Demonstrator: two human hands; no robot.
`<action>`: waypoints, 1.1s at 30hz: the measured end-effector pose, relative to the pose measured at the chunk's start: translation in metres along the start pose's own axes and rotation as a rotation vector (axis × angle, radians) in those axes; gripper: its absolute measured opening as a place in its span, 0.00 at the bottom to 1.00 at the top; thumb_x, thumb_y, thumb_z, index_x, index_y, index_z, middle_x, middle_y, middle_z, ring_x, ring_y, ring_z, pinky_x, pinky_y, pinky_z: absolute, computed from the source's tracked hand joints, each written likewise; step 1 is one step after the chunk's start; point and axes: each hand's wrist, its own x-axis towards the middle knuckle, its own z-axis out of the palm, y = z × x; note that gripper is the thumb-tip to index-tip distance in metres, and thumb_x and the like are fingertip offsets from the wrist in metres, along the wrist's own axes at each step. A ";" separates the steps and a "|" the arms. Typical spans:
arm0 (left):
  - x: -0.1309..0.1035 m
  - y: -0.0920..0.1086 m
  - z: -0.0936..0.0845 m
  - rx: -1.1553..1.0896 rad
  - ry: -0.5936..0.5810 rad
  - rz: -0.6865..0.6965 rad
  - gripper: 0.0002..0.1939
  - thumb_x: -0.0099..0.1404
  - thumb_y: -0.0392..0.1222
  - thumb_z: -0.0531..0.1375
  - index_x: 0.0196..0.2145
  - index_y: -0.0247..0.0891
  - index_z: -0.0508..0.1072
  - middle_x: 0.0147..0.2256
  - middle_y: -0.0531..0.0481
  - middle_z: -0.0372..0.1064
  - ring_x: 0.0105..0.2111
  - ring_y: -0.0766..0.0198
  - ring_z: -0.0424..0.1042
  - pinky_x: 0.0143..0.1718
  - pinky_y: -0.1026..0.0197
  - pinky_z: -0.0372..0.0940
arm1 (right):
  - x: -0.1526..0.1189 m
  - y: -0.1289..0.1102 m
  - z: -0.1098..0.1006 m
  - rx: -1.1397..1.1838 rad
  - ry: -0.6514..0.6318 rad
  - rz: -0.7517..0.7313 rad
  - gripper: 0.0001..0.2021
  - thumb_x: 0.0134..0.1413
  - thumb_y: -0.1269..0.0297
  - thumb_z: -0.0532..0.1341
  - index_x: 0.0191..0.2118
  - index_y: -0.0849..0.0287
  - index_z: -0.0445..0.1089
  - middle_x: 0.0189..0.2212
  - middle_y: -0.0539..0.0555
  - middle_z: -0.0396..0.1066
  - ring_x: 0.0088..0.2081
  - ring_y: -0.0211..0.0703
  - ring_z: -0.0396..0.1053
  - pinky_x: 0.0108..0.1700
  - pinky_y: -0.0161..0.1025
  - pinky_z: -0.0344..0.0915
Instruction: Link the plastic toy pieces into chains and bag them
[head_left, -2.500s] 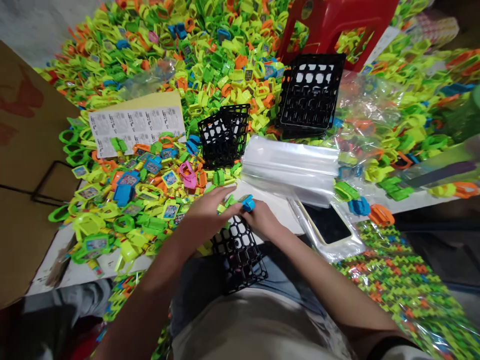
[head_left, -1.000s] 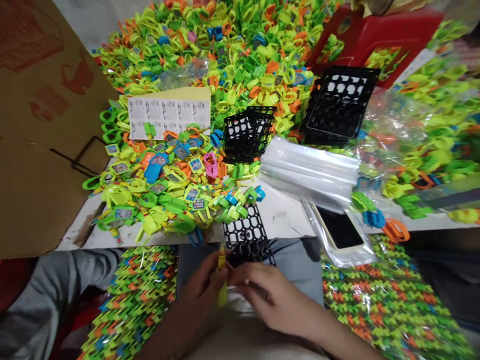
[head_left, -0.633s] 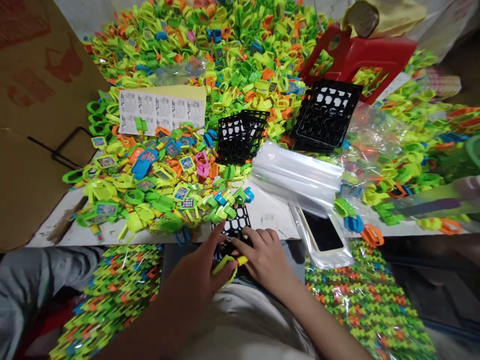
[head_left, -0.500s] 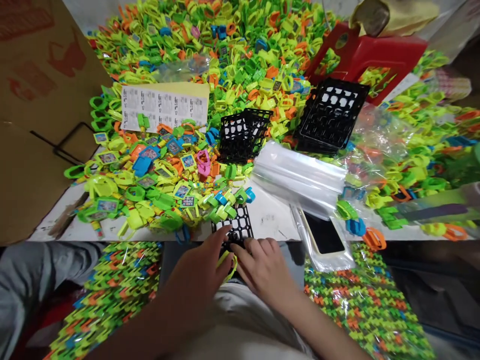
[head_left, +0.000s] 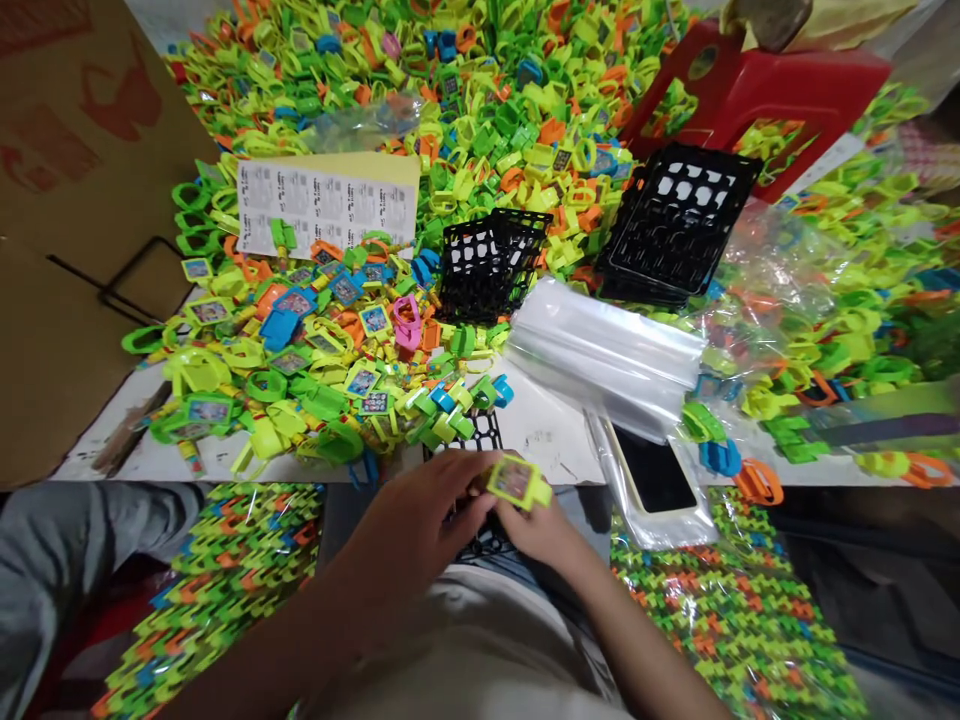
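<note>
A yellow-green toy watch (head_left: 514,481) with a picture on its face sits at the fingers of my two hands, just off the table's front edge. My left hand (head_left: 427,500) has its thumb and fingers closed at the watch's left side. Behind the watch is my right hand (head_left: 540,532), its fingers mostly hidden, so its grip cannot be made out. Under and behind the hands lies a black plastic grid tray (head_left: 487,432), partly on the table edge and partly over my lap. Small green, yellow and blue pieces (head_left: 442,410) lie on its far end.
Heaps of toy watches (head_left: 300,330) cover much of the table. Beyond are black trays (head_left: 675,225), clear plastic bags (head_left: 607,355), a bagged phone (head_left: 652,470), a label sheet (head_left: 326,205) and a red stool (head_left: 780,100). A cardboard box (head_left: 82,250) stands left.
The yellow-green watch has come up from beneath the fingers, its face now visible over my right hand. Both hands have shifted slightly, and the view has moved a little.
</note>
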 end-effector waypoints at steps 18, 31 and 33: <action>0.048 -0.039 -0.008 0.436 0.314 0.190 0.24 0.64 0.50 0.56 0.56 0.40 0.61 0.58 0.42 0.59 0.58 0.50 0.57 0.58 0.44 0.53 | 0.041 0.038 0.013 -0.148 0.220 0.180 0.09 0.52 0.63 0.57 0.33 0.58 0.74 0.31 0.56 0.76 0.34 0.48 0.74 0.37 0.41 0.68; 0.055 -0.036 0.006 0.421 0.194 0.153 0.42 0.56 0.57 0.62 0.60 0.32 0.53 0.57 0.34 0.58 0.57 0.46 0.56 0.59 0.45 0.51 | 0.042 0.039 0.004 -0.304 0.084 0.098 0.08 0.56 0.63 0.58 0.31 0.57 0.73 0.30 0.55 0.74 0.34 0.45 0.71 0.38 0.39 0.66; 0.056 -0.035 0.006 0.398 0.188 0.157 0.42 0.55 0.57 0.63 0.60 0.32 0.53 0.57 0.35 0.58 0.57 0.45 0.57 0.59 0.45 0.51 | 0.042 0.037 0.005 -0.339 0.093 0.109 0.09 0.57 0.63 0.56 0.32 0.58 0.73 0.29 0.56 0.74 0.33 0.46 0.70 0.37 0.40 0.65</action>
